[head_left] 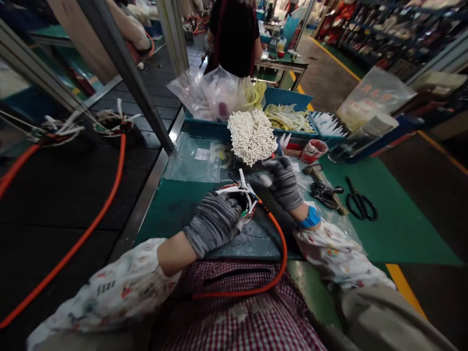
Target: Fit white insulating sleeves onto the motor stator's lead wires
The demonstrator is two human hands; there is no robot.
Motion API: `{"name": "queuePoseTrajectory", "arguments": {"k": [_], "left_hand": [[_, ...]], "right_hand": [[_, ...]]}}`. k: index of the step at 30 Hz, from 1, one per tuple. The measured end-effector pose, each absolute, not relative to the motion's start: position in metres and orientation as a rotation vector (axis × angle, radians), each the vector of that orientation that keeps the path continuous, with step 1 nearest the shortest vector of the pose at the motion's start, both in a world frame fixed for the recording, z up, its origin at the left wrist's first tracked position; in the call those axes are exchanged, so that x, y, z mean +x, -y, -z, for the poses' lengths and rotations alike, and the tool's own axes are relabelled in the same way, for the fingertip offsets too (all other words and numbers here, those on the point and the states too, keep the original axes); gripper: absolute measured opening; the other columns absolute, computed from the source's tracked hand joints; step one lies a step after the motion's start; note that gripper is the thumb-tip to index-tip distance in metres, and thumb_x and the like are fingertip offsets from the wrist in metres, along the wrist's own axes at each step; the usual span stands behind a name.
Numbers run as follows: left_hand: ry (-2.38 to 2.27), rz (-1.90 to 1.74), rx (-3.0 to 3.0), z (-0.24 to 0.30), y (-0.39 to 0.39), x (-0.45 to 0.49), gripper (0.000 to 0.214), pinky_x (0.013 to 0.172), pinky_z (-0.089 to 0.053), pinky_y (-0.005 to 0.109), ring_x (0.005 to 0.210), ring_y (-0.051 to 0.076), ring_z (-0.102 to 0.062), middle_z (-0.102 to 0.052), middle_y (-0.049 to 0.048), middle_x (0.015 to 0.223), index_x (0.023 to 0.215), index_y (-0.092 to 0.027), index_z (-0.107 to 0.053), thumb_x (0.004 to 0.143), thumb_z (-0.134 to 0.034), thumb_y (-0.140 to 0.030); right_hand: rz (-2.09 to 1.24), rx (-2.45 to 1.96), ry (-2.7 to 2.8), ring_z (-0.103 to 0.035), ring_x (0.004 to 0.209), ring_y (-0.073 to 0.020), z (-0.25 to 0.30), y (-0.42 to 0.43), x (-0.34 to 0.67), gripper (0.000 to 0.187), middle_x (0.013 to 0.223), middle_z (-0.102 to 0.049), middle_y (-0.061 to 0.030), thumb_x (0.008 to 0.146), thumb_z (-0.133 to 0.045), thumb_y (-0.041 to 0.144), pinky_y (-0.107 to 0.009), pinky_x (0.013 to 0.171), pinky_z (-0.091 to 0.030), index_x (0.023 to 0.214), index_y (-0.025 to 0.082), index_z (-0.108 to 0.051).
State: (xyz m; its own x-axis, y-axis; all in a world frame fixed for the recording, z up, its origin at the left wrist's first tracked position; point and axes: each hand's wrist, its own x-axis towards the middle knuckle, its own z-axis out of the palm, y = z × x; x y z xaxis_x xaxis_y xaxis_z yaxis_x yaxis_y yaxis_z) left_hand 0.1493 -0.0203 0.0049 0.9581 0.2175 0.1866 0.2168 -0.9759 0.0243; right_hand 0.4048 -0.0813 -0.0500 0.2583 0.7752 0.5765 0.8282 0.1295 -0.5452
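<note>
My left hand point(215, 219), in a grey striped glove, grips the near left side of a round motor stator point(250, 214) on the bench mat. White sleeves point(242, 179) and thin coloured wires stick up from its rim, and an orange cable point(281, 234) runs from it in a loop towards my lap. The thumb of that hand lies at the near rim. To the right, my right hand point(285, 185), gloved alike, is raised just beyond the stator, thumb and forefinger apart and slightly blurred. Close to its fingertips lies a thick bundle of thin white tubes point(251, 136).
Black scissors point(361, 204), a hammer point(321, 180) and black-handled pliers point(323, 191) lie on the right. Blue trays point(204, 127) with sleeves and plastic bags line the back. Two more wired stators point(113, 127) stand on the left beyond a metal post point(131, 73). A person point(234, 39) is ahead.
</note>
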Motion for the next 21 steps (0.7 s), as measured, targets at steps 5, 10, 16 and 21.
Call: {"name": "queuePoseTrajectory", "arguments": {"k": [5,10,16,21], "left_hand": [[-0.656,-0.286,3.223,0.013,0.057,0.159,0.022,0.088,-0.069,0.051,0.096,0.036,-0.083,-0.085,0.0207,0.102,0.103,-0.009,-0.083,0.099,-0.077,-0.029],[-0.583,-0.464,3.322,0.027,0.072,0.129,0.035,0.088,-0.067,0.045,0.109,0.034,-0.082,-0.082,0.0225,0.123,0.132,-0.008,-0.077,0.103,-0.059,-0.010],[-0.175,-0.760,3.220,0.042,0.014,0.106,0.032,0.094,-0.059,0.036,0.110,0.021,-0.076,-0.085,-0.0003,0.118,0.125,-0.030,-0.078,0.106,-0.057,-0.014],[-0.386,-0.950,2.931,0.070,0.026,0.115,0.029,0.127,-0.039,0.048,0.129,0.023,-0.065,-0.079,0.0015,0.130,0.120,-0.029,-0.073,0.100,-0.057,-0.017]], "right_hand": [[0.488,-2.007,1.499,-0.053,0.141,-0.0429,0.042,0.040,0.432,0.024,0.146,-0.067,-0.0182,0.089,-0.085,0.035,-0.066,0.119,-0.043,0.107,0.022,-0.076],[0.381,-1.844,1.417,-0.064,0.130,-0.0395,0.044,0.037,0.438,0.009,0.129,-0.075,-0.0162,0.093,-0.073,0.028,-0.068,0.116,-0.048,0.100,0.023,-0.074],[0.018,-1.431,1.371,-0.076,0.092,-0.0227,0.023,0.072,0.427,0.014,0.098,-0.077,-0.0033,0.093,-0.078,0.031,-0.043,0.088,-0.067,0.097,0.027,-0.066],[-0.237,-1.188,1.111,-0.073,0.073,-0.0175,-0.020,0.127,0.395,0.025,0.086,-0.072,0.0038,0.093,-0.087,0.033,-0.032,0.065,-0.066,0.094,0.030,-0.063]]}}
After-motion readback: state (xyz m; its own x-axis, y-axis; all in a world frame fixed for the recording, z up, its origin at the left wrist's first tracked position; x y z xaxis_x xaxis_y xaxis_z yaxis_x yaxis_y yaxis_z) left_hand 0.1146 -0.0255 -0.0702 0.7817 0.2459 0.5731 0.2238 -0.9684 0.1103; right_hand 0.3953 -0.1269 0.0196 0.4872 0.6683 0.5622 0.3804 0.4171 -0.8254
